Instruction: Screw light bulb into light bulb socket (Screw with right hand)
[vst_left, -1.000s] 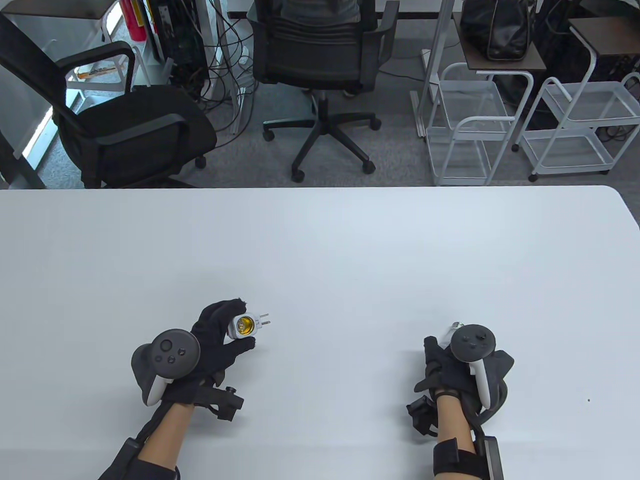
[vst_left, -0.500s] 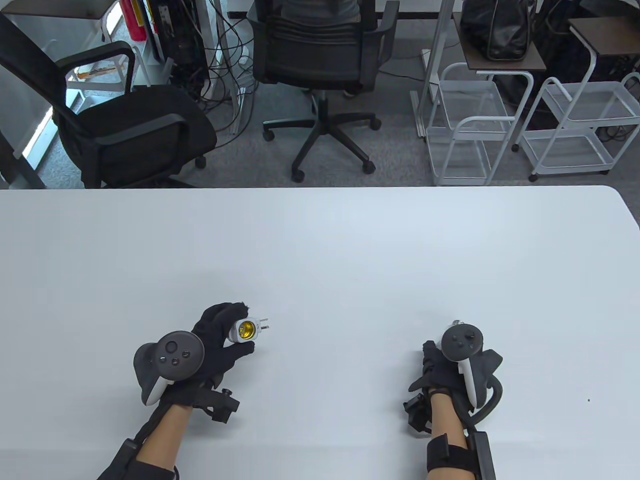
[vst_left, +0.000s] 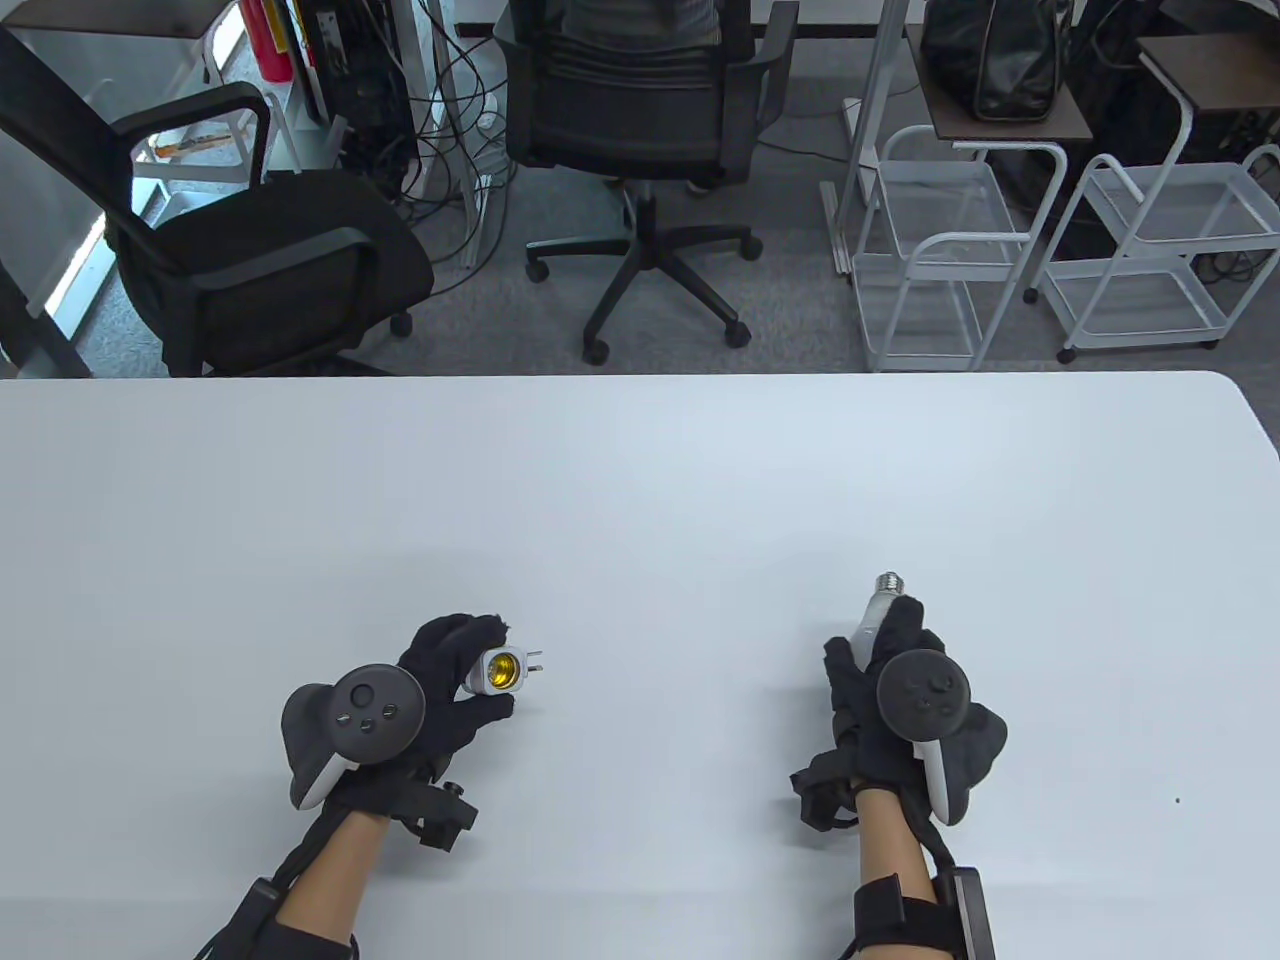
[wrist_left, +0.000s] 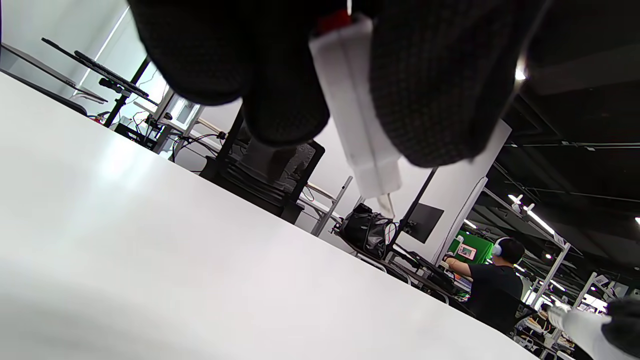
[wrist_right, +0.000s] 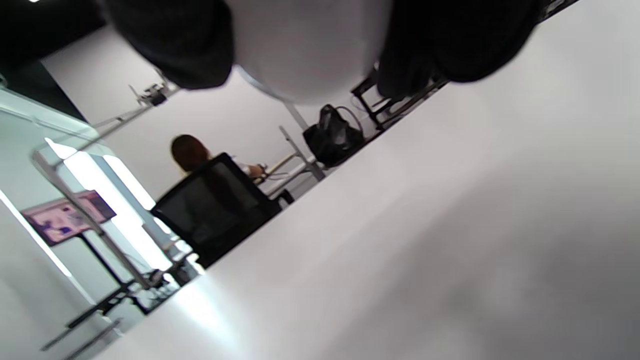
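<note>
My left hand (vst_left: 455, 670) grips a white light bulb socket (vst_left: 501, 671) above the table, its brass opening facing up and its plug prongs pointing right. In the left wrist view the socket (wrist_left: 357, 125) hangs between my gloved fingers (wrist_left: 430, 95). My right hand (vst_left: 890, 660) grips a white light bulb (vst_left: 875, 607), its metal screw base pointing away from me toward the far side. In the right wrist view the bulb's round glass (wrist_right: 310, 45) fills the top between my fingers (wrist_right: 175, 40). The bulb and socket are well apart.
The white table (vst_left: 640, 480) spreads wide around both hands. Beyond its far edge stand black office chairs (vst_left: 640, 110) and white wire carts (vst_left: 940, 250).
My right hand has risen and turned, so the bulb now sticks out past the fingers with its screw base pointing away. My left hand with the socket shifted slightly right.
</note>
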